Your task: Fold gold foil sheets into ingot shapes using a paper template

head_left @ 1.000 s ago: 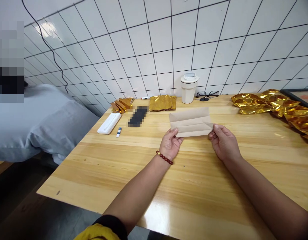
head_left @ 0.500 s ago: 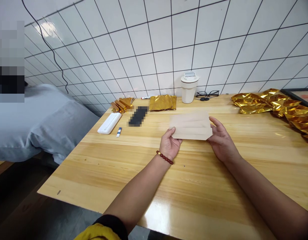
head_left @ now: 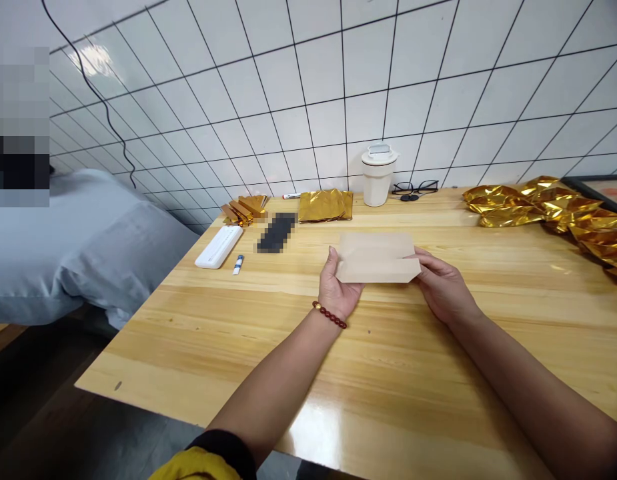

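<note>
Between my two hands is a flat, folded piece of beige paper (head_left: 375, 270), shaped like an envelope, held a little above the table. A flap with a slanted right corner runs along its near side. My left hand (head_left: 339, 287) supports the left end from below, its thumb raised beside the edge and its fingers mostly hidden underneath. At the other end, my right hand (head_left: 445, 283) grips the paper's right edge between thumb and fingers. A dark red bead bracelet (head_left: 329, 315) circles my left wrist.
Along the back lie gold foil strips (head_left: 243, 210), a stack of gold sheets (head_left: 325, 205), a white lidded cup (head_left: 378, 175), glasses (head_left: 415, 189) and crumpled gold foil (head_left: 543, 207). A white power bank (head_left: 219, 247), small tube (head_left: 239, 265) and dark blurred object (head_left: 277, 233) lie left.
The paper's near flap now stands out as a separate layer. My left thumb has lifted off the paper, and my right fingers have closed in on its right edge.
</note>
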Available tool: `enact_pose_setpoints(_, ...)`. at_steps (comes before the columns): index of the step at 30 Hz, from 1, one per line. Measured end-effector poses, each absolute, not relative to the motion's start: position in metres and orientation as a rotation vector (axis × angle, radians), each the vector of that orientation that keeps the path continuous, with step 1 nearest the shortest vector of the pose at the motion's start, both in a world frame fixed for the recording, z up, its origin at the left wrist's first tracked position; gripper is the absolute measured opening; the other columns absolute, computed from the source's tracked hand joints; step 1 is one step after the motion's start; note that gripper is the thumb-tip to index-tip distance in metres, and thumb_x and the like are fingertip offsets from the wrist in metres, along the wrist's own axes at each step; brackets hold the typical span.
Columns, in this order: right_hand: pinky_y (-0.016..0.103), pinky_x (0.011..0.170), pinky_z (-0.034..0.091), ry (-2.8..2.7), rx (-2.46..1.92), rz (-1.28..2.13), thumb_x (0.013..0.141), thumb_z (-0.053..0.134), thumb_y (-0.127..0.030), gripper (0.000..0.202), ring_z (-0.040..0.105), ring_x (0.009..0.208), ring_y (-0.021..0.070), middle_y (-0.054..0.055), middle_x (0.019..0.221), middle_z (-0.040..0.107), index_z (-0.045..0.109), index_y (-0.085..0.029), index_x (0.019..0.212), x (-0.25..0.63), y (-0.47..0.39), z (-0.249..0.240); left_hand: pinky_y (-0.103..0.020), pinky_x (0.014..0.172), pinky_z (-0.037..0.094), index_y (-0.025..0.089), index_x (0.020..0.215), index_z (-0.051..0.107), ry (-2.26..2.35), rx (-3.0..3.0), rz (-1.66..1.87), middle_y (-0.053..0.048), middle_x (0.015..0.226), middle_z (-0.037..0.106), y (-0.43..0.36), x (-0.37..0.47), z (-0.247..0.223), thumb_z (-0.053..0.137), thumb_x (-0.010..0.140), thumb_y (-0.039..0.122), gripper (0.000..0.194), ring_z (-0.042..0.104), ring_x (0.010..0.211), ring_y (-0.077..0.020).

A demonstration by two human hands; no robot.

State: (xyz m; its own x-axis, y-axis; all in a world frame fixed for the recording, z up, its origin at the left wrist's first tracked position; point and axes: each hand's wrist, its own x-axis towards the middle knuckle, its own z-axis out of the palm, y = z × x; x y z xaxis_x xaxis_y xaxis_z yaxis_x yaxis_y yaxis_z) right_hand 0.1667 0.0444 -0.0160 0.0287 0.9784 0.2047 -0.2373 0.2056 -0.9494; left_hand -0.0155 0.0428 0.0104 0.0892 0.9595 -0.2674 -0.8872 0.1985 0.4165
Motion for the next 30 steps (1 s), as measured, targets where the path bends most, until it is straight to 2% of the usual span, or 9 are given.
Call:
enact_pose_setpoints(2, 0.034, 0.08, 0.051, -1.098, -0.895, 1.159, 0.07, 0.077, -0.043, 0.021, 0.062, 0.101, 0.0211, 0.003, 0.116, 0.066, 0.069, -0.024, 0.073, 0.166, 0.045, -0.016, -0.042, 0.094, 0.052, 0.018, 0.108, 0.065, 0.553, 0.182, 1.367, -0.011, 0.115, 0.068, 0.042, -0.016, 0.011, 0.063, 0.08, 0.055, 0.047, 0.061, 0.112, -0.0269)
enact_pose_setpoints(4, 0.03, 0.071, 0.051, -1.041, -0.901, 1.168, 0.07, 0.077, -0.044, 0.023, 0.063, 0.084, 0.0166, 0.003, 0.108, 0.068, 0.066, -0.024, 0.071, 0.166, 0.045, -0.015, -0.044, 0.093, 0.052, 0.018, 0.106, 0.066, 0.569, 0.184, 1.364, -0.012, 0.114, 0.068, 0.042, -0.017, 0.01, 0.062, 0.077, 0.061, 0.052, 0.061, 0.112, -0.0285)
enact_pose_setpoints(6, 0.028, 0.064, 0.049, -0.984, -0.922, 1.167, 0.071, 0.077, -0.044, 0.025, 0.059, 0.068, 0.0127, 0.001, 0.091, 0.069, 0.063, -0.024, 0.069, 0.167, 0.046, -0.015, -0.046, 0.094, 0.051, 0.018, 0.102, 0.066, 0.57, 0.186, 1.359, -0.012, 0.112, 0.069, 0.042, -0.017, 0.008, 0.061, 0.075, 0.065, 0.054, 0.062, 0.112, -0.0294)
enact_pose_setpoints(10, 0.029, 0.06, 0.049, -0.93, -0.98, 1.146, 0.072, 0.075, -0.049, 0.031, 0.055, 0.057, 0.0129, -0.002, 0.061, 0.058, 0.058, -0.024, 0.067, 0.167, 0.047, -0.016, -0.045, 0.099, 0.047, 0.02, 0.101, 0.066, 0.55, 0.284, 1.321, -0.011, 0.111, 0.069, 0.041, -0.017, 0.005, 0.068, 0.074, 0.058, 0.047, 0.062, 0.112, -0.0286)
enact_pose_setpoints(14, 0.029, 0.058, 0.049, -0.916, -1.006, 1.123, 0.07, 0.076, -0.052, 0.034, 0.056, 0.056, 0.0134, -0.003, 0.06, 0.058, 0.058, -0.024, 0.068, 0.166, 0.047, -0.015, -0.044, 0.103, 0.043, 0.021, 0.101, 0.066, 0.55, 0.43, 1.284, -0.007, 0.106, 0.071, 0.038, -0.014, 0.004, 0.078, 0.068, 0.028, 0.035, 0.066, 0.105, -0.0242)
enact_pose_setpoints(17, 0.027, 0.057, 0.048, -0.91, -0.999, 1.147, 0.067, 0.079, -0.051, 0.034, 0.056, 0.056, 0.0121, -0.003, 0.061, 0.059, 0.059, -0.024, 0.068, 0.165, 0.046, -0.014, -0.045, 0.103, 0.043, 0.018, 0.093, 0.066, 0.581, 0.483, 1.275, -0.004, 0.095, 0.073, 0.036, -0.011, 0.003, 0.078, 0.065, 0.011, 0.031, 0.069, 0.092, -0.02)
enact_pose_setpoints(22, 0.025, 0.055, 0.047, -0.915, -0.999, 1.156, 0.065, 0.081, -0.048, 0.032, 0.056, 0.056, 0.0111, -0.004, 0.06, 0.06, 0.061, -0.023, 0.071, 0.165, 0.045, -0.015, -0.046, 0.1, 0.045, 0.013, 0.086, 0.066, 0.625, 0.484, 1.253, -0.007, 0.087, 0.073, 0.036, -0.008, 0.002, 0.077, 0.07, 0.016, 0.019, 0.071, 0.084, -0.0213)
enact_pose_setpoints(28, 0.028, 0.057, 0.046, -1.056, -0.994, 1.168, 0.066, 0.079, -0.039, 0.027, 0.057, 0.058, 0.0131, -0.002, 0.063, 0.063, 0.07, -0.025, 0.088, 0.165, 0.043, -0.017, -0.045, 0.097, 0.046, 0.013, 0.082, 0.065, 0.634, 0.472, 1.284, -0.007, 0.081, 0.072, 0.037, -0.009, 0.0, 0.076, 0.071, 0.018, 0.016, 0.07, 0.081, -0.0208)
enact_pose_setpoints(30, 0.029, 0.056, 0.045, -1.062, -0.988, 1.152, 0.066, 0.078, -0.037, 0.026, 0.056, 0.056, 0.0134, -0.002, 0.063, 0.062, 0.071, -0.025, 0.089, 0.166, 0.043, -0.017, -0.043, 0.096, 0.047, 0.014, 0.084, 0.065, 0.635, 0.433, 1.289, -0.007, 0.08, 0.071, 0.038, -0.009, 0.0, 0.073, 0.075, 0.022, 0.015, 0.07, 0.08, -0.0197)
